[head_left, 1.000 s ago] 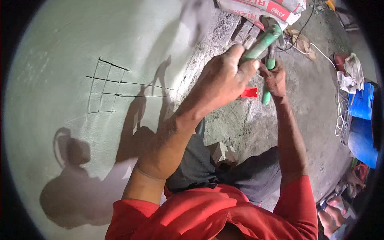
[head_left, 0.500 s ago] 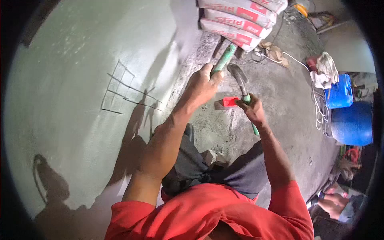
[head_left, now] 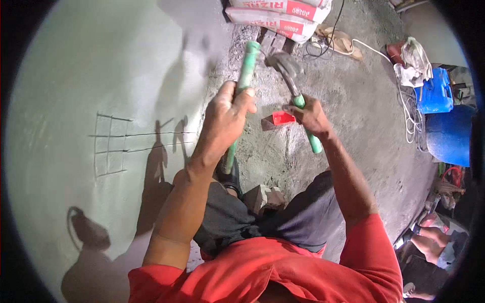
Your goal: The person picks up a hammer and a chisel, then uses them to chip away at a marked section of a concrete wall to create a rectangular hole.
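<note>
My left hand (head_left: 225,113) is closed around a long green rod (head_left: 247,65) that looks like a pipe, whitish in places. The rod stands nearly upright, its lower end reaching down toward my shoe. In my right hand (head_left: 312,118) is a hammer (head_left: 300,101) with a green handle, gripped mid-handle. Its dark metal head points up and is blurred, close to the rod's top but apart from it. Beyond my right fingers, a small red open box (head_left: 283,118) appears on the floor. On the wall to the left, dark lines form a grid (head_left: 111,144).
Cement bags (head_left: 275,20) are stacked ahead. Concrete blocks (head_left: 265,198) lie between my legs. Along the right are a blue jug (head_left: 434,93), a blue drum (head_left: 449,134) and white cable (head_left: 411,126). Another person's legs (head_left: 432,242) show at lower right.
My view has shifted, bringing the wall grid lower. The rod has swung more upright with my left hand lower and leftward. The hammer head has moved up and left, toward the rod's top.
</note>
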### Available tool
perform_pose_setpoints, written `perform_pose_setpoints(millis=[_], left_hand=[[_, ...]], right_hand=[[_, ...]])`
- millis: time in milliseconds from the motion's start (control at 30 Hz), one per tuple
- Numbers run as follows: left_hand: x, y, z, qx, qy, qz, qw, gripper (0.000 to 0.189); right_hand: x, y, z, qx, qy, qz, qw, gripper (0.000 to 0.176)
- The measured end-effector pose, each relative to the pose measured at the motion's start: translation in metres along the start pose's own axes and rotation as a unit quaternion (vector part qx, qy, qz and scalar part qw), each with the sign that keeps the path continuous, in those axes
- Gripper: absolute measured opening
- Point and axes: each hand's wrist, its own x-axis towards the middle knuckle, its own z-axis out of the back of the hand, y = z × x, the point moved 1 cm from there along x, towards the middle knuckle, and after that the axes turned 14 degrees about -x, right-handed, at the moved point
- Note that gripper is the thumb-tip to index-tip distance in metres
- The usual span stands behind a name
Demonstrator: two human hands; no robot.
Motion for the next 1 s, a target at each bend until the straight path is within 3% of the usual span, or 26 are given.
perform_pose_setpoints(millis=[133,200,267,300,333,467,500,633,733,867,933,967,1000], left_hand=[[0.01,0.004,-0.011,-0.032,-0.042,0.001,0.999,0.03],[0.019,0.006,-0.016,-0.085,-0.081,-0.079,0.99,0.031],[0.03,0.009,-0.017,-0.111,-0.105,-0.058,0.986,0.032],[0.032,0.004,-0.019,-0.141,-0.122,-0.061,0.981,0.029],[0.033,0.002,-0.02,-0.17,-0.14,-0.061,0.974,0.027],[0.042,0.009,-0.016,-0.105,-0.141,-0.076,0.982,0.033],[0.043,0.022,-0.008,-0.051,-0.118,-0.084,0.988,0.047],[0.038,0.04,0.008,0.015,-0.137,-0.055,0.989,0.053],[0.037,0.053,0.009,-0.01,-0.17,-0.038,0.985,0.049],[0.019,0.091,0.017,0.021,-0.179,-0.038,0.983,0.043],[-0.013,0.109,0.032,-0.028,-0.181,0.076,0.98,0.032],[-0.035,0.083,0.04,-0.047,-0.193,0.078,0.977,0.027],[-0.063,0.053,0.05,-0.065,-0.204,0.082,0.973,0.023]], right_hand=[[0.021,0.013,-0.009,0.126,0.093,0.019,0.988,0.043],[0.025,0.034,-0.013,0.268,0.19,0.05,0.943,0.05],[0.023,0.049,-0.02,0.292,0.177,0.14,0.929,0.042],[0.021,0.055,-0.017,0.309,0.256,0.107,0.91,0.043],[0.016,0.069,-0.015,0.314,0.24,0.097,0.913,0.039],[0.013,0.081,-0.009,0.184,0.195,0.024,0.963,0.036],[0.014,0.083,-0.002,0.119,0.168,0.009,0.978,0.035],[-0.009,0.083,0.037,0.078,0.144,-0.046,0.985,0.032],[-0.037,0.07,0.069,-0.031,0.074,-0.049,0.996,0.034],[-0.063,0.017,0.074,-0.106,0.051,-0.157,0.981,0.04],[-0.066,-0.036,0.056,-0.15,0.027,-0.178,0.972,0.043],[-0.072,-0.052,0.056,-0.192,0.006,-0.203,0.96,0.046],[-0.076,-0.057,0.065,-0.152,0.045,-0.231,0.96,0.065]])
